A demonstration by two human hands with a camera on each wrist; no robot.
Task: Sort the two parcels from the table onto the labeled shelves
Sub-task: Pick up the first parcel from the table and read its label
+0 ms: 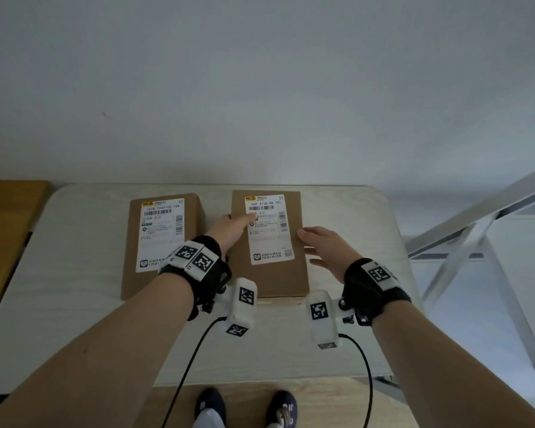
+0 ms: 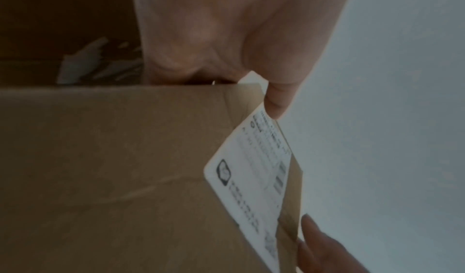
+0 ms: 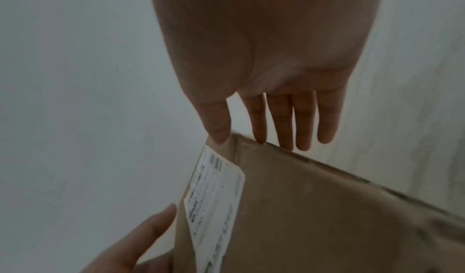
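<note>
Two brown cardboard parcels with white shipping labels lie side by side on the pale table (image 1: 74, 304). The left parcel (image 1: 162, 230), marked T045, lies untouched; it shows dark in the left wrist view (image 2: 62, 19). The right parcel (image 1: 269, 233) (image 2: 125, 168) (image 3: 314, 207) is marked A730. My left hand (image 1: 229, 230) (image 2: 226, 38) sits at its left edge, thumb laid on the label, fingers down in the gap between the parcels and hidden. My right hand (image 1: 325, 245) (image 3: 264, 58) is at its right edge with straight fingers, thumb tip touching the top.
A wooden surface (image 1: 3, 227) adjoins the table on the left. A slanted metal frame (image 1: 476, 230) stands to the right. A white wall rises right behind the table. Camera cables (image 1: 192, 359) hang from both wrists over the table's near edge.
</note>
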